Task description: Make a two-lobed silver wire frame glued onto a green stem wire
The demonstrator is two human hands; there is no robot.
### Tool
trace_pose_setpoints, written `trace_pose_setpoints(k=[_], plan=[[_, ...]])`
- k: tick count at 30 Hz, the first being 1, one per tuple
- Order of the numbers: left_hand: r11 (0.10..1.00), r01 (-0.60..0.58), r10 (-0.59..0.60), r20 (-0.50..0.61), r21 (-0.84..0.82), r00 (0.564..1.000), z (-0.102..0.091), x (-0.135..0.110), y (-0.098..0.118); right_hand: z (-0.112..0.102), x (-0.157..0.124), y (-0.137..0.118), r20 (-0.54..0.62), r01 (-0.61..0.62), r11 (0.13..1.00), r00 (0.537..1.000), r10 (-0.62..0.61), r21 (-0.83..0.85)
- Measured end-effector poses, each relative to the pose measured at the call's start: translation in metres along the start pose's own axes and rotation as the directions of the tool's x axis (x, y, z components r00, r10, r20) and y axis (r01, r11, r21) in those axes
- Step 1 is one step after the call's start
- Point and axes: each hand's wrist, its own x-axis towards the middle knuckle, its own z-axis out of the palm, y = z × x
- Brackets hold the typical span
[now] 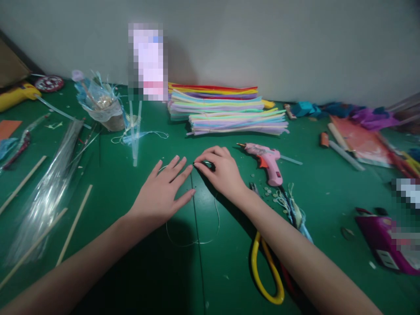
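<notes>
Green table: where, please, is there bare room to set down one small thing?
The widest patch seems between the pink glue gun and the purple box, apart from scattered scraps. A narrow strip runs between the pipe cleaners and the right hand. The left side is crowded with clear plastic strips and wooden sticks.

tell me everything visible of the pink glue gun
The pink glue gun lies on its side on the green table, right of the right hand, not touching. It looks plastic, with an orange trigger, a red switch on the handle, a metallic nozzle pointing left and a translucent glue stick protruding behind.
</notes>
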Motion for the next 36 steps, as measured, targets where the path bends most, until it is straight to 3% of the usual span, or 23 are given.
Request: trace_pose_setpoints(k=[36], plan=[[1.000, 0.011, -0.011, -0.008, -0.029, 1.000, 0.0003, -0.0019, 0.0003, -0.0022, 0.0065, -0.0013, 0.044, -0.020, 1.000, 0.999, 0.021, -0.018]])
